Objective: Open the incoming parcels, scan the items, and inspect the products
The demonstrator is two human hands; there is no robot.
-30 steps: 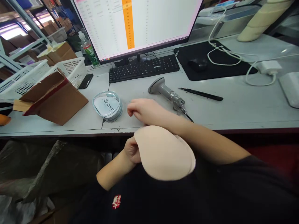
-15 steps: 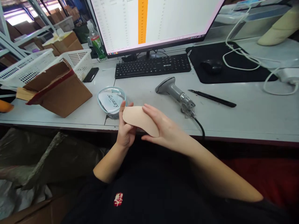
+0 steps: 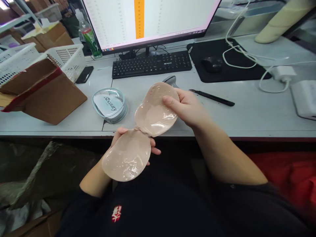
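I hold a beige silicone adhesive bra (image 3: 143,131) opened out flat, its two glossy cups joined in the middle, above the table's front edge. My left hand (image 3: 148,147) lies under the lower cup, with only its fingertips showing. My right hand (image 3: 187,107) pinches the rim of the upper cup. A round clear plastic case (image 3: 110,104) with a white printed insert sits on the table just left of the upper cup. A grey handheld barcode scanner (image 3: 170,80) lies behind the upper cup, mostly hidden.
A black keyboard (image 3: 151,64) and a monitor (image 3: 148,19) stand at the back. A black pen (image 3: 211,97), a mouse (image 3: 212,64) on its black pad and white cables lie to the right. An open cardboard box (image 3: 41,93), white baskets (image 3: 64,59) and a phone (image 3: 84,74) are on the left.
The bra was folded shut between both hands half a second ago. Now it is spread open with its glossy inner faces up, and my right hand has lifted the upper cup.
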